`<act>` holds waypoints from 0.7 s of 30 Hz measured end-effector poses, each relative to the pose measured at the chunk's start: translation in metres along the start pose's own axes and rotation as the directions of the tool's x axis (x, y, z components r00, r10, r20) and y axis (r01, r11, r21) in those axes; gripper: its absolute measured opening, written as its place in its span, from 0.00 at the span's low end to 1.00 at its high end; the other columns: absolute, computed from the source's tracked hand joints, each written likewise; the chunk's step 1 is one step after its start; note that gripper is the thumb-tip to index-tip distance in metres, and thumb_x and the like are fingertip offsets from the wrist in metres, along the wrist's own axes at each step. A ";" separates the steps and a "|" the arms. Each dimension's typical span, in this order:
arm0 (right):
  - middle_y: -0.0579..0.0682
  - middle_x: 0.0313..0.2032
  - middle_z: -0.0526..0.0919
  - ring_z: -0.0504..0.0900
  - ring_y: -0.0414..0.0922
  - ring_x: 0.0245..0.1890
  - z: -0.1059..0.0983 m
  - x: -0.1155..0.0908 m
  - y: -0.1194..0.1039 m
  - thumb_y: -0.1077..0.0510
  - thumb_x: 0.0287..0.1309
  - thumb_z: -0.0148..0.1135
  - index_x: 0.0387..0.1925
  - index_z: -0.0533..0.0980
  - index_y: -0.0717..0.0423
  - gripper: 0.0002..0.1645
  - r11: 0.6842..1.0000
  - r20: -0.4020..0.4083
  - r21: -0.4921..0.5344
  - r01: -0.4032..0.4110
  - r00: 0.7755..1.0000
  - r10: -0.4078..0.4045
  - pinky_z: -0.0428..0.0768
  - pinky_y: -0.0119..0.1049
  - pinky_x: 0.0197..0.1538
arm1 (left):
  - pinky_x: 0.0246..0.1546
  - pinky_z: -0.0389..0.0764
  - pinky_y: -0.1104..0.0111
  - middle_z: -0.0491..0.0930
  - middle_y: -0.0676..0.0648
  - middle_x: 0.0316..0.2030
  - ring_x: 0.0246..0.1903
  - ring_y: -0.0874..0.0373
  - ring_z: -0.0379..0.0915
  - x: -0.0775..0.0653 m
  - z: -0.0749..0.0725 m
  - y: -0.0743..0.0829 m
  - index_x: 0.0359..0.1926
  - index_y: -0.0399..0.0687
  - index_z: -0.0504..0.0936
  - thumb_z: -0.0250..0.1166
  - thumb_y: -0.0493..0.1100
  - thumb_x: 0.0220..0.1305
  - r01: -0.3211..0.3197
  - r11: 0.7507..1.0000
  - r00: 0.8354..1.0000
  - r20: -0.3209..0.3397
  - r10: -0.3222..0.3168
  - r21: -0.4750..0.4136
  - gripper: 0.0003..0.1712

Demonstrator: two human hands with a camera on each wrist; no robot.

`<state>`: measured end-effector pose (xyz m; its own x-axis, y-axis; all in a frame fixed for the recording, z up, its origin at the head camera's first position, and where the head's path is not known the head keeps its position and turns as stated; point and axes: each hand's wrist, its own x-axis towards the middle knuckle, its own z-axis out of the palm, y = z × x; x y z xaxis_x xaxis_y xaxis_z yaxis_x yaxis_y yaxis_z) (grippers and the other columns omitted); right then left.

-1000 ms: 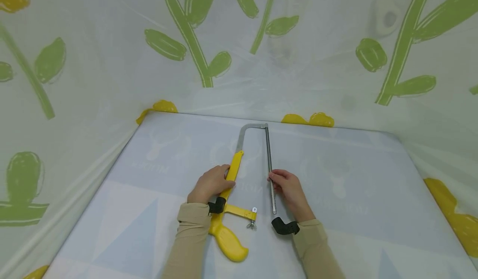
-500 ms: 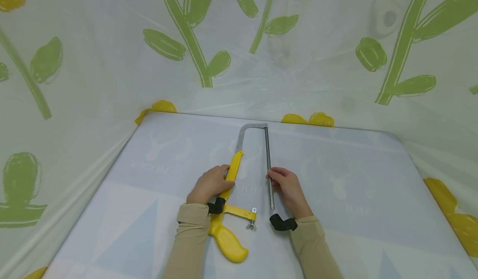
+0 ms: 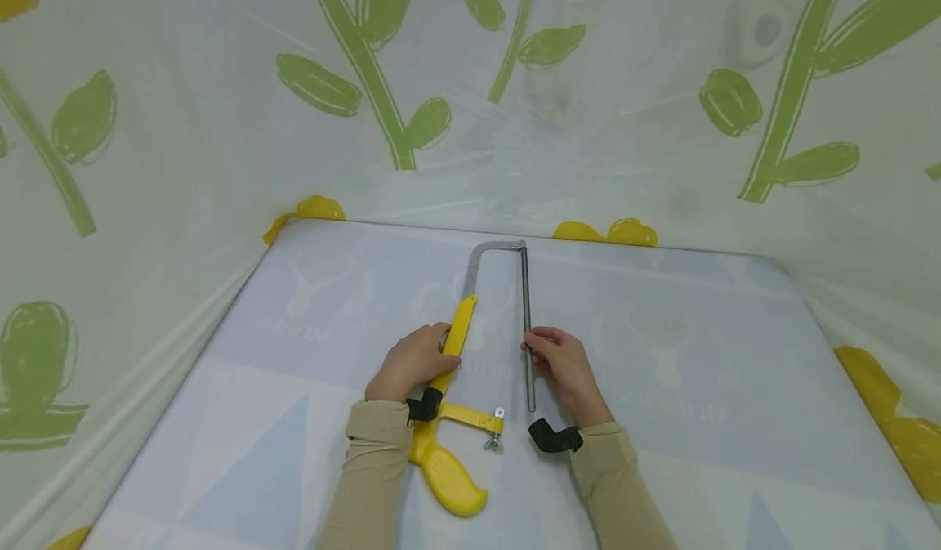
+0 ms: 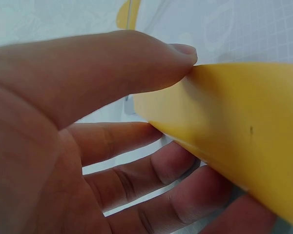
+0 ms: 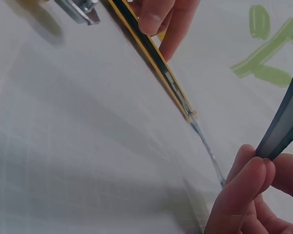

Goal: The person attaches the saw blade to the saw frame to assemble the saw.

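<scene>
A hacksaw frame (image 3: 457, 333) with a yellow body, a curved grey metal front and a yellow handle (image 3: 452, 482) lies on the table. My left hand (image 3: 413, 359) grips the yellow body between thumb and fingers, as the left wrist view shows up close. With my right hand (image 3: 564, 368) I pinch a thin grey saw blade (image 3: 526, 288) between thumb and fingertips, below its middle. The blade's far end meets the tip of the metal front. Its near end is free, apart from the yellow arm (image 3: 470, 417) with the wing nut (image 3: 494, 444).
A pale blue and white cover with faint deer prints lies over the table (image 3: 662, 468). Behind and at both sides hangs a white sheet (image 3: 625, 141) printed with green leaves and yellow flowers. Black wrist mounts (image 3: 555, 435) sit on both wrists.
My right hand and the blade's near end have shifted slightly left and away from me, toward the frame. The left hand and the hacksaw frame have stayed in place.
</scene>
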<state>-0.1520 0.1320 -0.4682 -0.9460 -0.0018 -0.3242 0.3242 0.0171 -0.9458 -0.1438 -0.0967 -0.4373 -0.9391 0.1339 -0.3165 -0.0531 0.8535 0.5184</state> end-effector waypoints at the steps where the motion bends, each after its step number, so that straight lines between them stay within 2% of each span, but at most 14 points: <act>1: 0.53 0.32 0.80 0.71 0.41 0.23 0.000 0.000 0.000 0.54 0.51 0.62 0.43 0.74 0.60 0.19 1.000 0.000 0.001 0.001 1.000 -0.001 0.73 0.30 0.27 | 0.37 0.71 0.62 0.74 0.47 0.40 0.33 0.56 0.68 0.000 0.000 0.000 0.61 0.46 0.65 0.64 0.52 0.53 -0.002 1.000 1.000 0.000 0.002 0.000 0.36; 7: 0.53 0.32 0.80 0.71 0.41 0.24 0.001 0.000 0.000 0.53 0.51 0.62 0.42 0.74 0.59 0.18 1.000 -0.003 -0.014 -0.009 1.000 0.009 0.74 0.31 0.27 | 0.36 0.70 0.62 0.74 0.48 0.39 0.33 0.56 0.68 -0.001 0.000 -0.001 0.61 0.46 0.65 0.64 0.52 0.53 -0.001 1.000 1.000 0.009 0.001 0.006 0.36; 14: 0.53 0.33 0.81 0.71 0.41 0.24 0.002 0.001 0.000 0.52 0.50 0.63 0.43 0.74 0.59 0.20 1.000 -0.010 0.004 -0.007 1.000 0.007 0.73 0.30 0.27 | 0.30 0.70 0.65 0.72 0.49 0.31 0.29 0.57 0.67 0.000 -0.003 0.000 0.60 0.45 0.66 0.64 0.51 0.53 -0.019 1.000 1.000 0.008 0.019 -0.008 0.35; 21: 0.54 0.33 0.81 0.72 0.41 0.24 0.001 0.002 -0.001 0.52 0.51 0.62 0.43 0.74 0.58 0.19 1.000 -0.001 -0.013 0.000 1.000 0.000 0.74 0.30 0.28 | 0.31 0.70 0.65 0.72 0.49 0.32 0.29 0.57 0.68 0.001 -0.002 -0.001 0.60 0.46 0.66 0.65 0.51 0.52 -0.021 1.000 1.000 0.011 0.021 -0.004 0.35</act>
<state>-0.1540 0.1307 -0.4681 -0.9460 -0.0012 -0.3241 0.3239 0.0302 -0.9456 -0.1457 -0.0983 -0.4364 -0.9363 0.1570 -0.3142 -0.0349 0.8485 0.5280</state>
